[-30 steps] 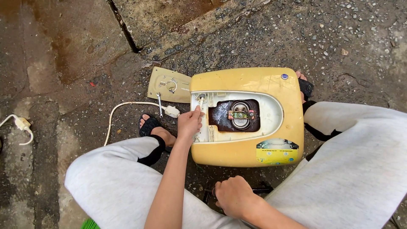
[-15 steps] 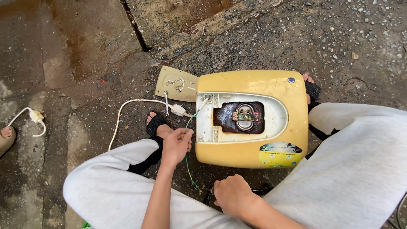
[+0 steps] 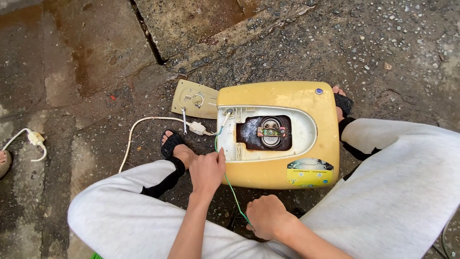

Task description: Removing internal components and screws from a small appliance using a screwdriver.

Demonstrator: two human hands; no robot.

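A yellow water heater casing (image 3: 278,168) lies on the ground between my knees. Its white compartment (image 3: 302,129) is open and shows a round metal fitting (image 3: 271,133) in a dark recess. A thin green wire (image 3: 233,192) runs from the compartment's top left corner down toward me. My left hand (image 3: 207,171) pinches this wire beside the casing's left edge. My right hand (image 3: 266,216) is closed low in front of the casing, and the wire's lower end reaches it.
A beige cover plate (image 3: 194,98) lies left of the casing, with a small wrench (image 3: 184,120) beside it. A white cord with a connector (image 3: 197,128) curves away left. A white plug (image 3: 34,138) and another person's foot (image 3: 4,162) are at the far left.
My left hand has drawn back from the open compartment toward my knee, pulling the green wire out with it. The right hand has stayed low in front of the casing.
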